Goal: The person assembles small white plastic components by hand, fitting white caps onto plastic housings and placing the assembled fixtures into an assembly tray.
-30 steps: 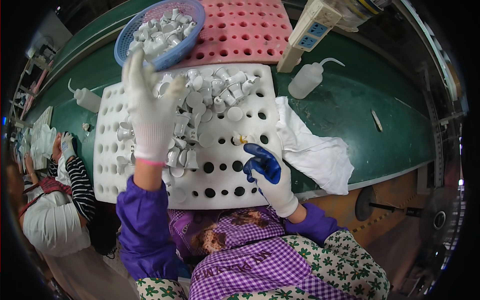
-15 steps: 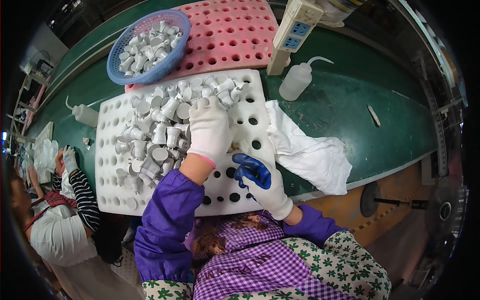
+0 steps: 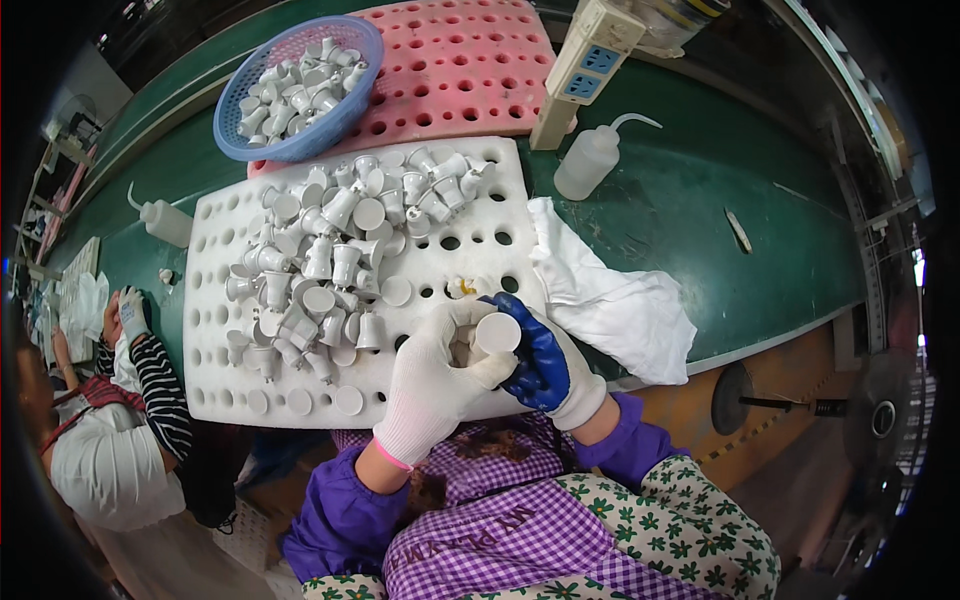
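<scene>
My left hand [image 3: 430,380], in a white knit glove with a pink cuff edge, has its thumb and fingers closed around a small white cup-shaped spotlight bulb [image 3: 498,333]. The bulb's round flat face is turned up. My right hand [image 3: 548,365], in a white glove with a blue coated palm, closes on the same bulb from the other side; its fingertips are partly hidden. Beyond both hands, a pile of similar white bulbs [image 3: 345,262] lies on a white foam board [image 3: 215,300] with rows of holes. Some stand face up near its front edge.
A blue basket [image 3: 232,130] of bulbs overlaps a pink holed foam board [image 3: 470,60]. At right are a socket post [image 3: 590,70], a squeeze bottle [image 3: 588,165] and a white cloth [image 3: 620,310]. Another bottle [image 3: 165,222] and a co-worker [image 3: 110,450] are at left.
My left hand has drawn back from the pile toward me and now holds a bulb against my right hand. My right hand has closed in on it.
</scene>
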`<move>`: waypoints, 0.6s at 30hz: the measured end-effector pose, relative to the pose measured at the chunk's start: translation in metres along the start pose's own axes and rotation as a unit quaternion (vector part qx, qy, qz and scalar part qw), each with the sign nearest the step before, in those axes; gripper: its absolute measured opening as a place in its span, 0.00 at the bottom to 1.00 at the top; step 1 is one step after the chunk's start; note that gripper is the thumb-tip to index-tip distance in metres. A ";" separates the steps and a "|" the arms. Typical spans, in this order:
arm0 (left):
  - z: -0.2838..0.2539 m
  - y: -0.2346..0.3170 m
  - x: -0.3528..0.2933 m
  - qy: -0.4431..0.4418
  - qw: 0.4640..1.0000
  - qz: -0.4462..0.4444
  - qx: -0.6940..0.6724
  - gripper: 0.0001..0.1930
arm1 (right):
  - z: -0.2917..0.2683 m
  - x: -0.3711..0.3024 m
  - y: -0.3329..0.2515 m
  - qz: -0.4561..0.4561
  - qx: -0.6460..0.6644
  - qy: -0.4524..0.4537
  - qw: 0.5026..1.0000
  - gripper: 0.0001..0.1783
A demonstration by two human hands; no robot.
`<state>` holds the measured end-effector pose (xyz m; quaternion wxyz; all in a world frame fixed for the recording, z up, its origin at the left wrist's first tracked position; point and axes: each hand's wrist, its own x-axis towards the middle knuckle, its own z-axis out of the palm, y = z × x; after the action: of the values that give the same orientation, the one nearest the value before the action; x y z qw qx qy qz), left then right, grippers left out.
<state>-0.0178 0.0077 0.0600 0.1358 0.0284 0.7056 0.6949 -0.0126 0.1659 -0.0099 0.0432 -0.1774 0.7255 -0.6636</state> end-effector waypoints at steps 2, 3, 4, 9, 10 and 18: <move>-0.002 -0.001 -0.005 0.005 0.998 -0.028 -0.064 0.21 | 0.004 0.000 -0.005 0.067 0.111 0.007 0.992 0.36; -0.003 -0.004 -0.006 0.000 0.991 -0.038 -0.127 0.21 | 0.003 0.000 -0.013 0.075 0.082 0.001 0.994 0.35; -0.004 -0.006 -0.007 -0.007 0.981 -0.047 -0.188 0.22 | 0.003 0.001 -0.018 0.082 0.052 -0.002 0.995 0.34; -0.009 -0.015 -0.008 0.011 0.940 -0.127 -0.318 0.17 | 0.014 0.012 -0.021 0.260 0.293 0.077 0.917 0.20; -0.009 -0.017 -0.008 0.022 0.918 -0.134 -0.373 0.15 | 0.016 0.014 -0.026 0.318 0.316 0.134 0.884 0.15; -0.009 -0.025 -0.009 0.036 0.910 -0.123 -0.395 0.13 | 0.021 0.002 -0.014 0.282 0.282 0.121 0.909 0.14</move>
<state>-0.0076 -0.0035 0.0363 0.1950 -0.1400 0.3759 0.8950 -0.0050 0.1446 0.0016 0.1891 0.1358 0.5276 -0.8170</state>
